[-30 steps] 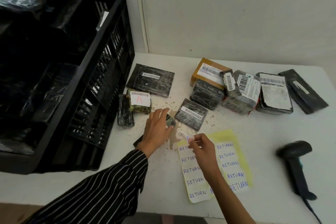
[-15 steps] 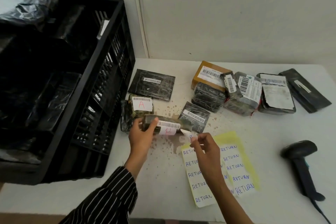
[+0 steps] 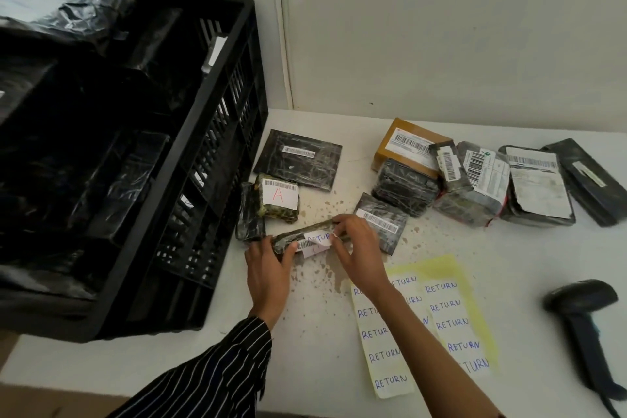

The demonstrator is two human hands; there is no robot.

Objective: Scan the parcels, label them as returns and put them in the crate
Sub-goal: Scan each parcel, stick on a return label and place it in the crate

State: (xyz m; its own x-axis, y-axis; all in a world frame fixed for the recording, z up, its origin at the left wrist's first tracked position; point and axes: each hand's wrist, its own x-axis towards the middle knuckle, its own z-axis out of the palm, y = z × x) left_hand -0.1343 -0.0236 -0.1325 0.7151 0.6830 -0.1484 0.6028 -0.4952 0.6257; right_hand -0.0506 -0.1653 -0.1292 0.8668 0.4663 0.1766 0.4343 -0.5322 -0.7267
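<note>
Change: half a second ago the right hand (image 3: 356, 251) held the RETURN sticker (image 3: 319, 238) by a corner just off the parcel's end. Now the sticker lies on the parcel's face, its right edge not yet flat.
Left hand (image 3: 268, 268): fingers curled round the left end of the slim parcel (image 3: 291, 238), grasping it.
Right hand: fingers arched over the parcel's far edge, thumb on the sticker, clamping both together.
Slim parcel: long, narrow, wrapped in glossy crinkled black film, held tilted just above the speckled white counter (image 3: 509, 254), near the crate.
Sticker sheet (image 3: 448, 316): yellow backing with white handwritten stickers, flat under the right forearm.
Crate (image 3: 217, 132): black slatted plastic, with film-wrapped parcels inside.
Scanner (image 3: 580, 309): matt black, lying at the right.
</note>
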